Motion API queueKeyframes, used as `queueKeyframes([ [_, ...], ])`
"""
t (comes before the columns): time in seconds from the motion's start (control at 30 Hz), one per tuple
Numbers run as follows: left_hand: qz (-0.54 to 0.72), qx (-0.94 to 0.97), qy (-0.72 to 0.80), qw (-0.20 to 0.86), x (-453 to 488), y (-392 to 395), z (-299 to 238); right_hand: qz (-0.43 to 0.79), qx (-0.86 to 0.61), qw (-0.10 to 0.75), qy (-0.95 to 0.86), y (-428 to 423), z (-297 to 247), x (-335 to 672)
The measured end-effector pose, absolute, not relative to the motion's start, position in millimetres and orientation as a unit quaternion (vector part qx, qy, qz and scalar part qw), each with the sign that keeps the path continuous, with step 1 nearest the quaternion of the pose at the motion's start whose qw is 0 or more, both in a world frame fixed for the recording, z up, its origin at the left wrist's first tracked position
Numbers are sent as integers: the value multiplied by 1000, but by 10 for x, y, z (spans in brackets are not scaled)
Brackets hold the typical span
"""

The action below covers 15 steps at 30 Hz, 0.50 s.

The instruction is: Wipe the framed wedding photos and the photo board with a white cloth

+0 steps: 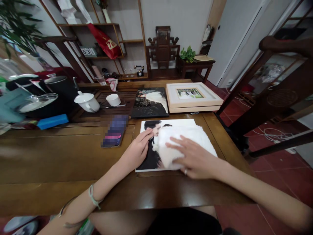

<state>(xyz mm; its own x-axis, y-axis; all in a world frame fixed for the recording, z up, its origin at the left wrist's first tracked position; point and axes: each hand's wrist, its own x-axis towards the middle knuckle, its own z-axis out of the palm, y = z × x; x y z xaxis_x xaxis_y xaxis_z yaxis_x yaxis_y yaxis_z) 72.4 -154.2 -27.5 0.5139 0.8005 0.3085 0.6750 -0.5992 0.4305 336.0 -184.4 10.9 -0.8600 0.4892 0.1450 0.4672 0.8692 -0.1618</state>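
Observation:
A photo panel (144, 163) with a white edge lies flat on the table in front of me, printed with a person in a dark suit. My left hand (139, 147) rests on its left part, fingers stretched out near the pictured head. A fluffy white cloth (198, 137) covers much of the panel's right side and hides the picture there. On top of this cloth lies my right hand (193, 156), slightly blurred, with its fingers spread and pressed down. A ring shows on one finger.
Behind the panel lie a dark photo panel (151, 102) and a light wooden picture frame (195, 98). A phone (114, 131) lies to the left. Farther left stand a white lidded cup (87, 101), a small white bowl (113, 100), a blue box (53, 121) and a dark pot (39, 104).

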Motion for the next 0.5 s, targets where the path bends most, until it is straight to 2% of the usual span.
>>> queueKeyframes([
  [0.17,245,860,428,129,710,-1533,-280,100,-163,75,-979,-2009,124,3237],
  [0.5,258,860,422,124,709,-1545,-300,33,-317,130,-939,-1107,76,3530],
])
